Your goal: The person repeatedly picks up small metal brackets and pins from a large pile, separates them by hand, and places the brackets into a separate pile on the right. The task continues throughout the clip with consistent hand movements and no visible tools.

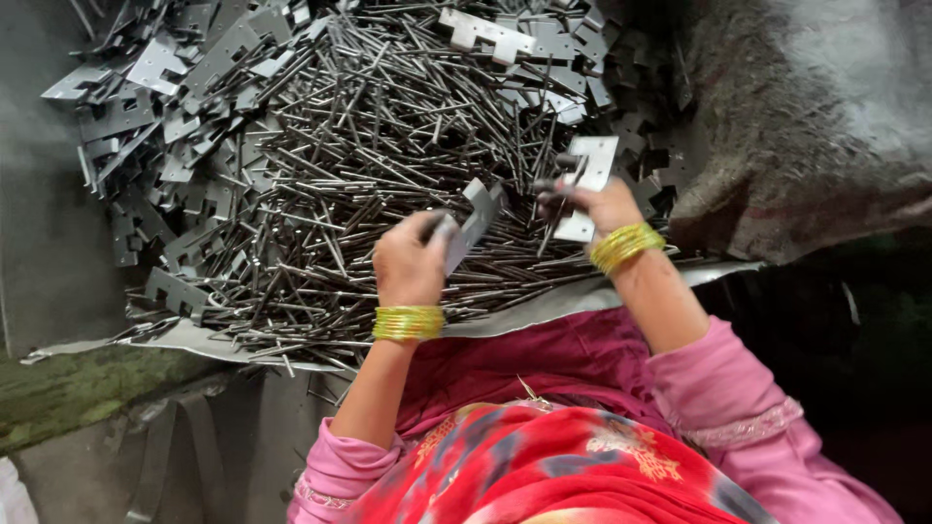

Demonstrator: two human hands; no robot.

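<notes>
Above the pin heap (pixel 388 165), left hand (pixel 408 260) and right hand (pixel 602 206) each grip 1 hinge plate (pixel 476 221).

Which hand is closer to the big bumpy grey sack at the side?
Right. The right hand, holding a flat metal plate, is just beside the grey sack. The left hand, gripping another plate, is farther away over the pile of metal pins.

This looks like a small metal-parts workshop or piecework corner. A big heap of thin steel pins (pixel 388 165) fills the middle of the frame, ringed at the upper left and top by loose stamped hinge plates (pixel 184 87). They lie on a grey sheet (pixel 544 309) over a rough, grimy concrete floor (pixel 58 233).
</notes>
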